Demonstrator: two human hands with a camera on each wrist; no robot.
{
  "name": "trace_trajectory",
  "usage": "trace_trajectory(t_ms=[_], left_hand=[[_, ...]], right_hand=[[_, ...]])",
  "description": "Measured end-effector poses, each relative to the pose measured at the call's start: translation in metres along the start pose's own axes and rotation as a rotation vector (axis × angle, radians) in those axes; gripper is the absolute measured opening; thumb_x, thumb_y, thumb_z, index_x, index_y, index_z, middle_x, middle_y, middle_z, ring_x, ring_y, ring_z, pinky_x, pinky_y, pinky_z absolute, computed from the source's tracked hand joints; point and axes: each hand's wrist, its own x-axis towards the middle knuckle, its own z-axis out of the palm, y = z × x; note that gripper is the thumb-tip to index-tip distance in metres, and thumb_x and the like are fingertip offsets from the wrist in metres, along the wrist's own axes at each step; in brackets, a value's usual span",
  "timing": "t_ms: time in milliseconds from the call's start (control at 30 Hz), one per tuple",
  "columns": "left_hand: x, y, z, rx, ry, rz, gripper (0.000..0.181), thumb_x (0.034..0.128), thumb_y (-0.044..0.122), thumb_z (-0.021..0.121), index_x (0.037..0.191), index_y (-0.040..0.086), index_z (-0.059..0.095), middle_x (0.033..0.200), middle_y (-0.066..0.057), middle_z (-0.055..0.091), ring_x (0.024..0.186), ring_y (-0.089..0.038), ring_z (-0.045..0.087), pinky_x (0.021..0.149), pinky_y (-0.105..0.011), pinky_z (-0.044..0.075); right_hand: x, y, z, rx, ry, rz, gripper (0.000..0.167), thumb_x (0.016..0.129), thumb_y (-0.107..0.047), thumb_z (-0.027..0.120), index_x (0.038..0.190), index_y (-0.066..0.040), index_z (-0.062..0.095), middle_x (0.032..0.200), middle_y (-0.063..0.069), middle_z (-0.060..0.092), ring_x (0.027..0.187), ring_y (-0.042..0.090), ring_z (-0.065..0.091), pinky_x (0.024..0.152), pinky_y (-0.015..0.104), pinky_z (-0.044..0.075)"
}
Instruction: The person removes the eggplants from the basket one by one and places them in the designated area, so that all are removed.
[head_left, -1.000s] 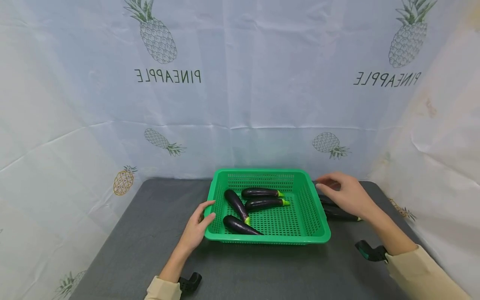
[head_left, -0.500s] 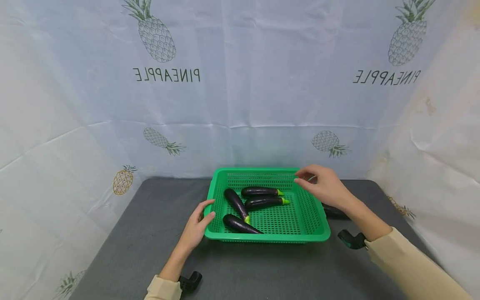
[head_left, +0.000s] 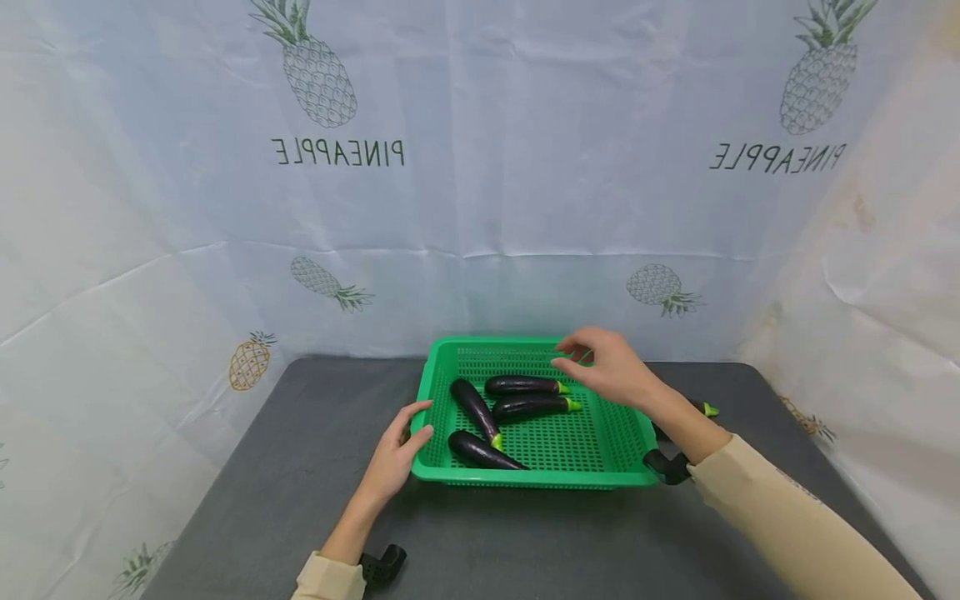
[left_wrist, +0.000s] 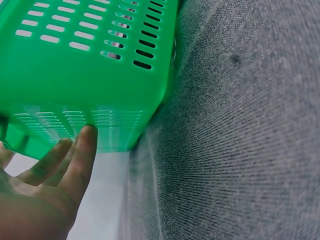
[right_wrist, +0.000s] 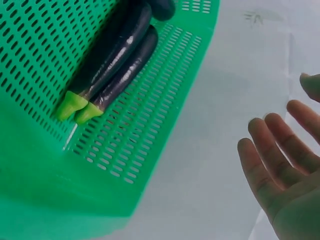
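A green slotted plastic basket point(head_left: 537, 478) holds several dark eggplants with green stem ends. One eggplant point(head_left: 532, 407) lies near its middle beside another eggplant point(head_left: 521, 384). At the basket's left side, my left hand point(head_left: 387, 460) rests with thumb and forefinger at the rim; in the left wrist view its other fingers point(left_wrist: 80, 167) lie fairly straight against the outer wall. My right hand point(head_left: 609, 367) hangs over the back right part of the basket, fingers loosely bent, holding nothing. The right wrist view shows that hand point(right_wrist: 285, 170) apart from the basket, with its fingers spread.
Another eggplant point(head_left: 705, 408) lies on the dark grey table point(head_left: 525, 542) to the right of the basket, partly hidden by my right forearm. A pale pineapple-print curtain point(head_left: 525, 208) hangs behind and along both sides.
My right hand has moved left, from above the eggplants beside the basket to over the basket's back right part. My left hand, the basket and its eggplants have stayed put.
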Motion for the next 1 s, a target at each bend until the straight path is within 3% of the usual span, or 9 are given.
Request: trace_trajectory(t_ms=[567, 1000], left_hand=[[-0.001, 0.002, 0.000, -0.010, 0.004, -0.001, 0.046, 0.1062, 0.030, 0.057, 0.150, 0.019, 0.049, 0.161, -0.012, 0.035, 0.152, -0.035, 0.022, 0.116, -0.065, 0.024], [-0.001, 0.002, 0.001, -0.008, 0.009, 0.005, 0.046, 0.1063, 0.029, 0.057, 0.150, 0.017, 0.049, 0.160, -0.012, 0.036, 0.152, -0.034, 0.023, 0.115, -0.065, 0.025]], right_hand=[[0.035, 0.024, 0.041, 0.059, -0.134, -0.013, 0.030, 0.100, -0.027, 0.068, 0.121, -0.006, 0.070, 0.118, 0.014, 0.067, 0.099, 0.022, 0.064, 0.084, 0.042, 0.054], [0.041, 0.042, 0.067, 0.122, -0.292, 0.068, 0.040, 0.101, -0.031, 0.067, 0.128, -0.003, 0.066, 0.120, 0.014, 0.065, 0.101, 0.021, 0.061, 0.085, 0.042, 0.052]])
